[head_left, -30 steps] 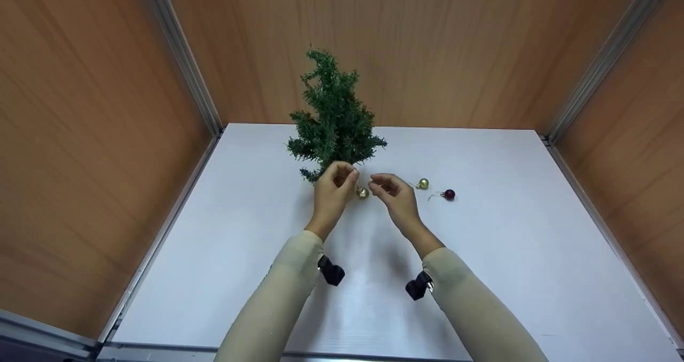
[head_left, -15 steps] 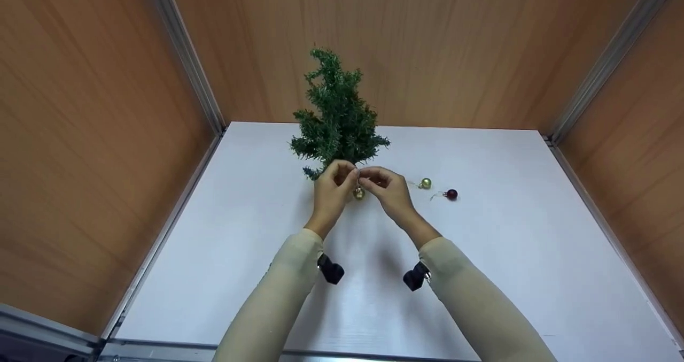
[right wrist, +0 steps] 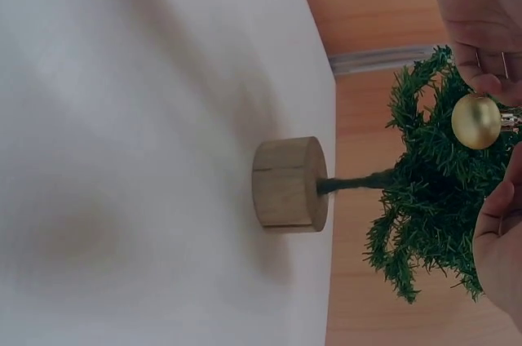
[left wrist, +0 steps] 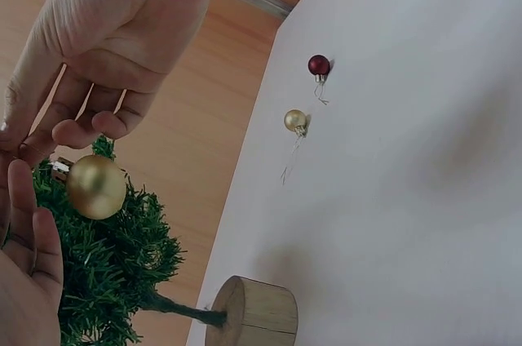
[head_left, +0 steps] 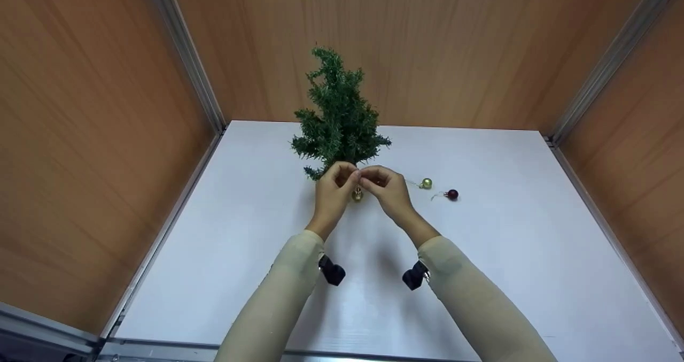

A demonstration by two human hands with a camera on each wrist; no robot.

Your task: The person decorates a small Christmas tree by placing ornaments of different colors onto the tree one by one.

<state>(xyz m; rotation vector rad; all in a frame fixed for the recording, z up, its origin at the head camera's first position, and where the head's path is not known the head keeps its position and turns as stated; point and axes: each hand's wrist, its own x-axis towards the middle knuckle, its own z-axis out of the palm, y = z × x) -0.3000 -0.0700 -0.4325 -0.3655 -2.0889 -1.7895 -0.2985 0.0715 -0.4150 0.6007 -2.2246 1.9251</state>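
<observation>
Hands meet mid-frame: we see left hand (head_left: 331,193) and right hand (head_left: 393,193) pinched nearly closed, fingertips together, holding a gold bauble (left wrist: 96,187) that hangs just below. Right of centre lie a red bauble (head_left: 452,194), then another gold one (head_left: 426,183); tree (head_left: 342,110) upper centre.

The tree (head_left: 339,121) is green, two baubles (left wrist: 96,187) gold, another bauble (head_left: 453,194) dark red, walls (head_left: 438,46) brown-grained.
</observation>
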